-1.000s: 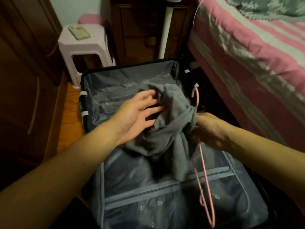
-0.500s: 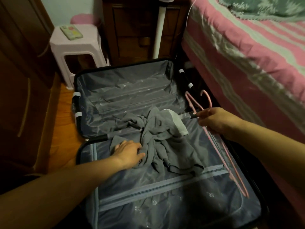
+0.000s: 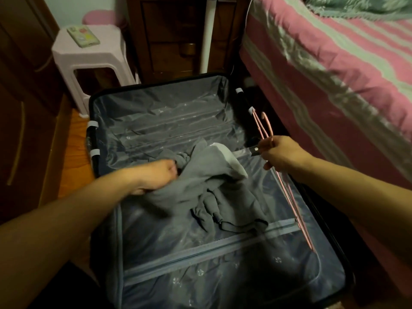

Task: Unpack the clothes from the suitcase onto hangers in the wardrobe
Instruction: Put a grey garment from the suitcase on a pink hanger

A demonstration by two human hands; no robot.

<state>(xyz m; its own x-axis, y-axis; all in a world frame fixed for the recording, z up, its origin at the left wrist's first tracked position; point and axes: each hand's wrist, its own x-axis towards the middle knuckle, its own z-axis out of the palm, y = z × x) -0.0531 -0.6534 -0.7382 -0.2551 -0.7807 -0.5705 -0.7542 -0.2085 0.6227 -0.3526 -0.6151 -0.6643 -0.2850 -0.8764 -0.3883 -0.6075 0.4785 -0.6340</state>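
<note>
- Risk: garment (image 3: 207,188) lies bunched and twisted in the open suitcase (image 3: 223,275); lifting by one fold likely to leave the neck opening hard to find for the hanger (image 3: 287,188).
- Risk: hanger held near its hook end only; long end free to snag on the lining.
- Left hand (image 3: 156,175): curled, gripping a garment fold, knuckles up.
- Right hand (image 3: 281,153): pinching the hanger, just beside the suitcase's right edge.

A pale plastic stool (image 3: 89,56) stands far ahead of the left grip, a phone (image 3: 83,36) flat on its top. A bed (image 3: 334,70) with pink-and-green striped bedding runs right of the right grip.
</note>
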